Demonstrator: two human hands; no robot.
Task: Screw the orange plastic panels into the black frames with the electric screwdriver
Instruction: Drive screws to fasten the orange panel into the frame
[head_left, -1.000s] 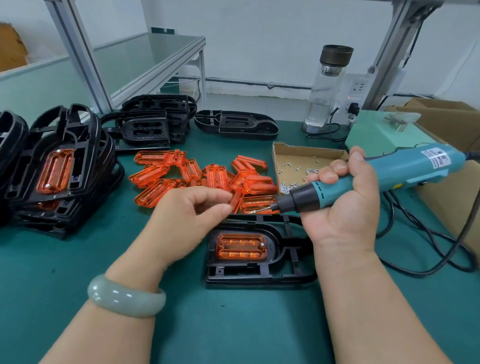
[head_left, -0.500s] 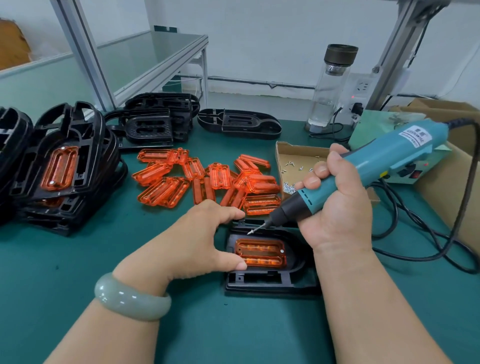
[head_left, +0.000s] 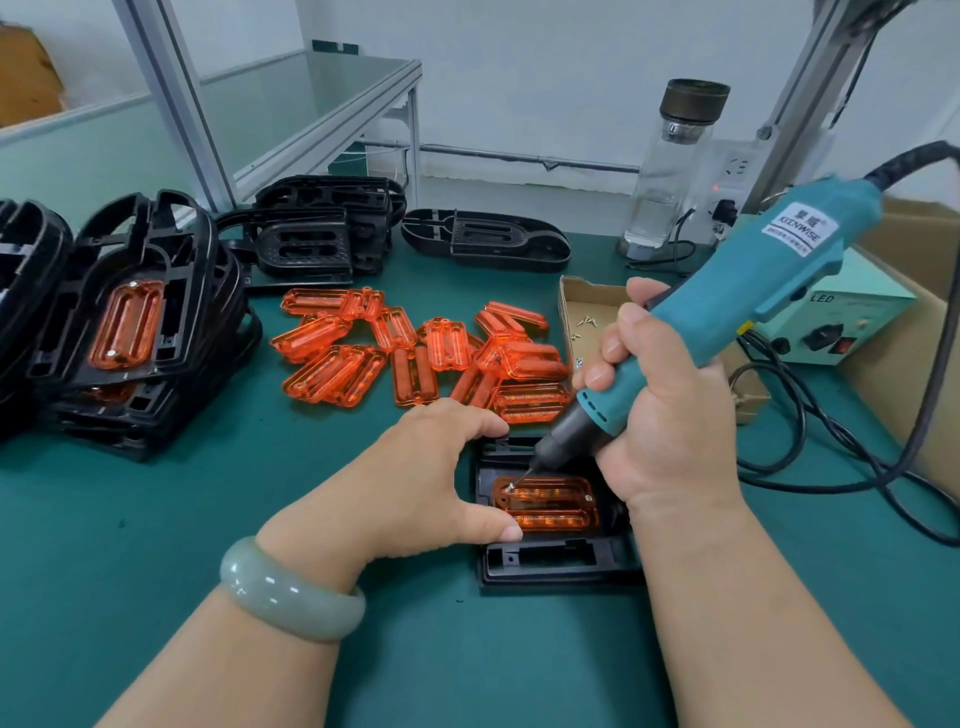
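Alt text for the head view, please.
The right hand grips a teal electric screwdriver, its bit on a screw at the left end of an orange panel seated in a black frame, which the left hand holds. Loose orange panels and stacked frames lie behind.

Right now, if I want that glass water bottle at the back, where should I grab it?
Probably wrap the bottle round its clear straight body, below the dark cap, coming from its left: it stands upright, and the screwdriver and a cable crowd its right side.
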